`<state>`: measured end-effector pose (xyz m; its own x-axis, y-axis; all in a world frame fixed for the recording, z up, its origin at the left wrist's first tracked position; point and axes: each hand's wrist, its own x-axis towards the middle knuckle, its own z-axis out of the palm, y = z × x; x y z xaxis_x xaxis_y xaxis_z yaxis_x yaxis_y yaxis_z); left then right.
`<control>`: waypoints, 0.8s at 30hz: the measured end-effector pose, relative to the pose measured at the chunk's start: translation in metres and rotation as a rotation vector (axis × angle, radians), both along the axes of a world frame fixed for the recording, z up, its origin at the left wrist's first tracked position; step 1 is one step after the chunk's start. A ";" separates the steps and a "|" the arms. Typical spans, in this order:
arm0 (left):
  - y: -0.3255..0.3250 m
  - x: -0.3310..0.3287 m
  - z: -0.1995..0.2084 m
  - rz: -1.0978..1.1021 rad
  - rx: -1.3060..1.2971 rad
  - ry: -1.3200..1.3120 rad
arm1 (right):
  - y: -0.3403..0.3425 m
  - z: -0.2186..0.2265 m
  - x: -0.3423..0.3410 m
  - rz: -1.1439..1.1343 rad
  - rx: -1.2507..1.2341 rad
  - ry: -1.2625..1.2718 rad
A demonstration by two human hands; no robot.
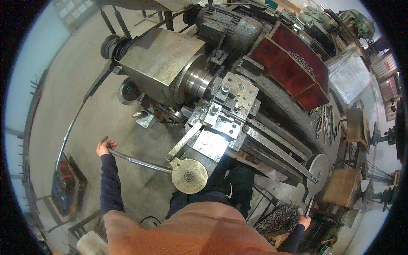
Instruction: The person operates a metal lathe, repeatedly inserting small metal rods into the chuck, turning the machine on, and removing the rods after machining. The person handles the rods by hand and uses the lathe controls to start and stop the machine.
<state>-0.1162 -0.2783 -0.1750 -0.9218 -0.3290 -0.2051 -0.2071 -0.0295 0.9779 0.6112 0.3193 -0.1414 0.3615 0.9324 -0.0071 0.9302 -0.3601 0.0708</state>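
Out to the left, my left hand (pixel 105 147) is curled at the end of a long steel lever (pixel 138 162), one finger pointing up. That lever runs to a round brass-coloured disc (pixel 189 176) at the front of a lathe's slide. Low on the right, my right hand (pixel 304 221) grips a short metal crank handle (pixel 310 206) below a grey round wheel (pixel 318 168). Between my hands lies the lathe, with its bolted tool block (pixel 225 119) close to the shiny ringed spindle (pixel 199 83). Whatever sits between spindle and block is too small to make out.
Behind the lathe stand a greasy motor (pixel 227 25) and a dark red tray (pixel 284 63) with metal bits. Several wrenches (pixel 325 123) lie to the right. A patterned sack (pixel 280 219) is near my right hand; a bent rod (pixel 70 127) arcs on the left.
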 end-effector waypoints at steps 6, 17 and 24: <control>0.002 -0.004 0.000 -0.019 0.005 -0.005 | 0.001 -0.001 0.000 -0.027 -0.010 -0.023; -0.008 0.011 0.001 -0.027 0.028 0.002 | -0.008 0.023 -0.035 -0.119 -0.099 -0.039; -0.001 0.003 -0.003 -0.002 0.009 0.031 | -0.013 0.021 -0.031 -0.032 -0.012 0.037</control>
<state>-0.1137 -0.2789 -0.1776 -0.9284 -0.3254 -0.1795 -0.1768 -0.0380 0.9835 0.5807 0.3063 -0.1202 0.3908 0.9199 -0.0316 0.9201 -0.3894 0.0410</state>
